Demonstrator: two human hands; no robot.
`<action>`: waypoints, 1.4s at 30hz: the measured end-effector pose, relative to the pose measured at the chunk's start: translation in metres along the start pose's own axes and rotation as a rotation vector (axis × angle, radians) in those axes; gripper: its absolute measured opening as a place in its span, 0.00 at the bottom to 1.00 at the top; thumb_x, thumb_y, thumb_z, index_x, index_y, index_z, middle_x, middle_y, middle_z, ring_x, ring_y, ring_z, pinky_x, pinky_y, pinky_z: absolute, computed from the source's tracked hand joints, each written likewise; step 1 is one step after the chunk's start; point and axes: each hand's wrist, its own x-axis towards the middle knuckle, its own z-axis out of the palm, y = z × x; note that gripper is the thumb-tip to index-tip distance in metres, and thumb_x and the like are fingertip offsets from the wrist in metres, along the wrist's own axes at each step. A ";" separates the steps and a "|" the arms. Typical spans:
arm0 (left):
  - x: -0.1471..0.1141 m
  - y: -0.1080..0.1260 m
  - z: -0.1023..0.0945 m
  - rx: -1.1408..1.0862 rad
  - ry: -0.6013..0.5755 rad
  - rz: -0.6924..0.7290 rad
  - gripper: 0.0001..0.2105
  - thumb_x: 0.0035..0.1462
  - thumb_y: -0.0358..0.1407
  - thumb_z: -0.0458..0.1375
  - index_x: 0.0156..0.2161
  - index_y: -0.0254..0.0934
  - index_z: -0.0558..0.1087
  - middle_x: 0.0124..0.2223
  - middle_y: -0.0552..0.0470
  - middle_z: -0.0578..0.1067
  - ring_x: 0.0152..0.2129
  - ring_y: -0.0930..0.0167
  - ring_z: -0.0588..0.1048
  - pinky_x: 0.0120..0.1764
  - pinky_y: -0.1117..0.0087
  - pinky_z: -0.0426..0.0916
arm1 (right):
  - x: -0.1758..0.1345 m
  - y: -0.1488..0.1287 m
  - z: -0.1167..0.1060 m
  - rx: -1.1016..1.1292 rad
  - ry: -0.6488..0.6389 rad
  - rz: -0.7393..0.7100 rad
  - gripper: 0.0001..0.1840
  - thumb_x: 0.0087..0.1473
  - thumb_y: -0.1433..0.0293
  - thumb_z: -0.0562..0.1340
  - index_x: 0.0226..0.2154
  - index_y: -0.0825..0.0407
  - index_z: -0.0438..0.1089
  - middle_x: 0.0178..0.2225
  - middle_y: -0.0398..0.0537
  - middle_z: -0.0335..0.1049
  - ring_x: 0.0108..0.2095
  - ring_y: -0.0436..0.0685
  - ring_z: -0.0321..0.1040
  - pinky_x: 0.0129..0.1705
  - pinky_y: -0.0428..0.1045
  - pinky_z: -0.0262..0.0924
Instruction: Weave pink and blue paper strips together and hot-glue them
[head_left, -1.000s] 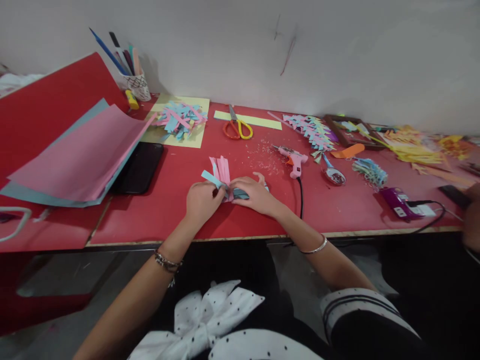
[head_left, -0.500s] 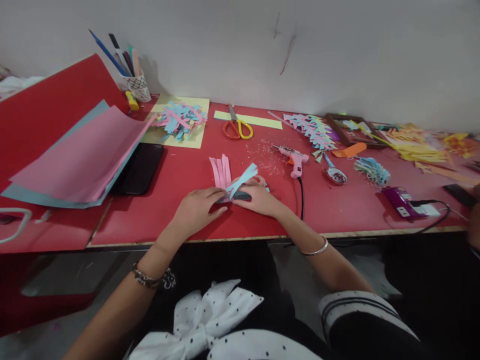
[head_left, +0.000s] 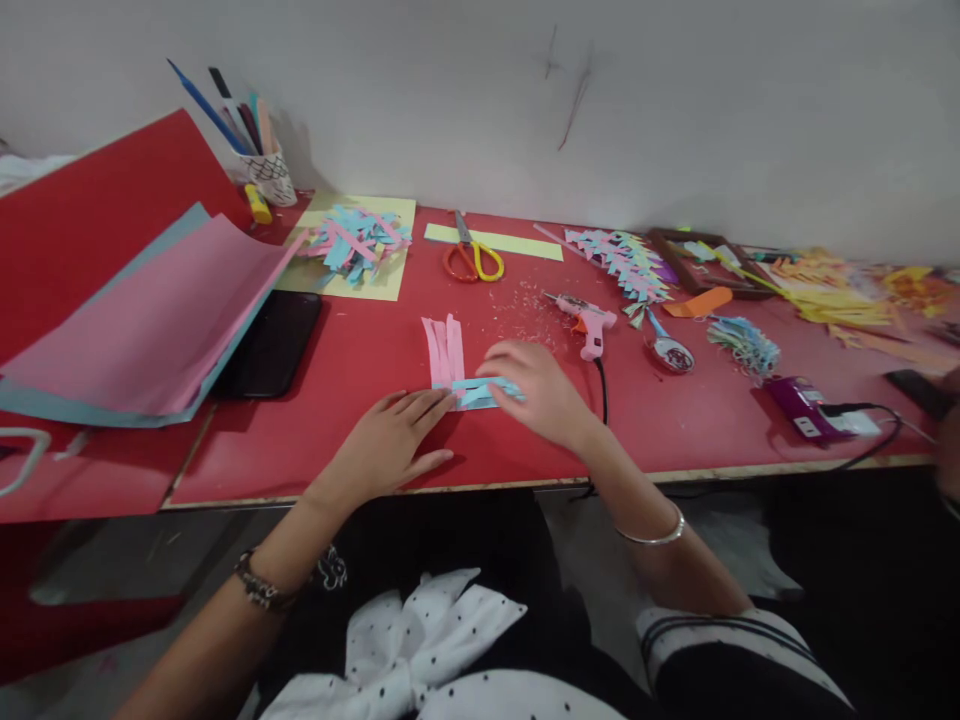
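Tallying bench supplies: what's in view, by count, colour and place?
Pink strips: several, pink, centre
Blue strips: several, light blue, centre
Strip heap: one, pink and blue, back
Yellow sheet: one, yellow, under heap
Scissors: one, red-yellow handles, back
Yellow strip: one, yellow, under scissors
Glue gun: one, pink, right
Phone: one, black, left
Large sheets: at least two, pink and blue, left
Pen cup: one, whitish, back left
Yellow stub: one, yellow, beside cup
Spoon: one, blue handle, right
Fringed pieces: two, multicoloured, right
Frame: one, brown, back right
Cuttings: uncountable, yellow and orange, right
Purple box: one, purple, right
Table: one, red, below
Other person's arm: blurred, right edge
Left hand: one, on strips
Right hand: one, over blue strips
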 end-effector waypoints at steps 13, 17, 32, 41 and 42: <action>-0.009 -0.007 0.005 -0.050 -0.012 0.040 0.32 0.54 0.55 0.38 0.59 0.38 0.52 0.61 0.44 0.54 0.57 0.66 0.54 0.57 0.59 0.46 | -0.013 -0.016 0.033 -0.201 -0.148 0.233 0.11 0.56 0.65 0.52 0.35 0.51 0.68 0.35 0.47 0.70 0.37 0.55 0.63 0.42 0.53 0.37; -0.009 -0.007 0.006 -0.066 -0.002 0.036 0.31 0.55 0.54 0.38 0.58 0.36 0.53 0.59 0.44 0.58 0.56 0.66 0.56 0.57 0.61 0.48 | -0.010 -0.016 0.038 -0.163 -0.109 0.343 0.11 0.56 0.67 0.52 0.28 0.52 0.67 0.30 0.44 0.70 0.33 0.53 0.62 0.38 0.52 0.36; -0.010 -0.005 0.008 -0.052 0.047 -0.009 0.31 0.53 0.56 0.41 0.57 0.39 0.57 0.57 0.43 0.60 0.53 0.61 0.58 0.53 0.59 0.55 | -0.015 -0.014 0.048 -0.154 0.001 0.480 0.10 0.48 0.70 0.55 0.18 0.53 0.64 0.25 0.42 0.63 0.32 0.51 0.61 0.38 0.51 0.39; -0.005 0.016 0.001 0.018 0.023 -0.048 0.31 0.54 0.54 0.41 0.52 0.32 0.63 0.48 0.41 0.69 0.45 0.62 0.66 0.47 0.63 0.60 | -0.018 -0.017 0.044 -0.158 0.039 0.462 0.08 0.48 0.70 0.56 0.20 0.52 0.65 0.31 0.45 0.66 0.35 0.54 0.61 0.42 0.55 0.39; -0.004 0.018 0.000 0.024 0.018 -0.055 0.30 0.54 0.54 0.42 0.52 0.32 0.63 0.48 0.41 0.69 0.45 0.62 0.66 0.47 0.63 0.61 | -0.020 -0.017 0.044 -0.158 0.050 0.473 0.08 0.48 0.70 0.56 0.20 0.52 0.65 0.32 0.45 0.66 0.35 0.54 0.61 0.42 0.55 0.39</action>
